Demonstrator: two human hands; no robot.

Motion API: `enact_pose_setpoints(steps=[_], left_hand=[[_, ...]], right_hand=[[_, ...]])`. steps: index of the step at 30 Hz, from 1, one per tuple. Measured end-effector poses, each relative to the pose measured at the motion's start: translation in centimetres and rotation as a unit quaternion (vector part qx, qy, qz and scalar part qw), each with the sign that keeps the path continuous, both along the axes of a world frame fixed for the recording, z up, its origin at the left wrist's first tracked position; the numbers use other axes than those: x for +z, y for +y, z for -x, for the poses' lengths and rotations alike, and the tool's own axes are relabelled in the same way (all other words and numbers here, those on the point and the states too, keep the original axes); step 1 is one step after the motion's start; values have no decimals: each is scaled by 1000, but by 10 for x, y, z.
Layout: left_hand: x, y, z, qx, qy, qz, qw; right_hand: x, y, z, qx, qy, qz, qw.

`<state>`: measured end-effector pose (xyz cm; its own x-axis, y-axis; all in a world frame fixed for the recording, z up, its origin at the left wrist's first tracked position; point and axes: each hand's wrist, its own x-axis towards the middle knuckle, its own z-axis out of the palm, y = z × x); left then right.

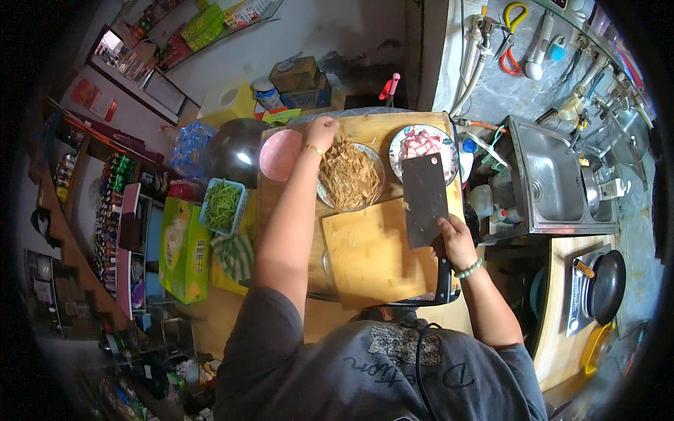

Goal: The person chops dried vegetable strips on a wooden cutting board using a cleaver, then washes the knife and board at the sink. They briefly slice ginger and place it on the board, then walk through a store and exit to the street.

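My right hand (456, 243) grips a cleaver (425, 197) by its black handle, the broad dark blade turned away from me. Beneath the blade is a yellowish cutting board (368, 255), blurred in places, with small scraps on it. My left hand (322, 132) reaches to the far rim of a plate heaped with shredded brown food (350, 176). Its fingers are bent together over the pile's far edge; whether they pinch any shreds is hard to see. Left of that plate lies a pink bowl (280, 155). Partly behind the blade, a patterned plate (396, 148) holds cut pink-and-white pieces (418, 143), probably meat.
A blue basket of green beans (224, 206) and a green carton (183, 250) stand left of the wooden table (287, 202). To the right are a steel sink (558, 173) and a black pan (606, 287) by a gas stove (578, 300). Scissors (511, 39) hang on the wall.
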<state>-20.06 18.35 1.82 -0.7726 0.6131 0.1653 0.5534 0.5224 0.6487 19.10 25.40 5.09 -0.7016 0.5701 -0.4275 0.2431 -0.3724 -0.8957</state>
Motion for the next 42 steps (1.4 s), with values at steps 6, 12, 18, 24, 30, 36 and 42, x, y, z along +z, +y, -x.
enact_pose_setpoints(steps=[6,12,18,24,30,36,42], left_hand=[[-34,48,44,-76,-19,285,955],[0,19,17,-103,75,262,957],[56,-9,-14,-38,26,65,997],[80,-38,-37,-95,-114,-65,987],[52,-37,-53,-157,-154,41,975],[43,-85,-83,-104,29,-67,992],[-10,-181,-193,-143,122,103,977]], right_hand=[[-10,-6,-38,-7,-19,10,1000],[-14,-11,-52,1,-40,-4,999],[-14,-18,-36,38,-46,-25,998],[-13,-25,-26,75,-58,-55,994],[-13,-31,-22,93,-77,-52,991],[-23,-24,-41,80,-56,-55,994],[-46,-4,-53,80,-154,-109,979]])
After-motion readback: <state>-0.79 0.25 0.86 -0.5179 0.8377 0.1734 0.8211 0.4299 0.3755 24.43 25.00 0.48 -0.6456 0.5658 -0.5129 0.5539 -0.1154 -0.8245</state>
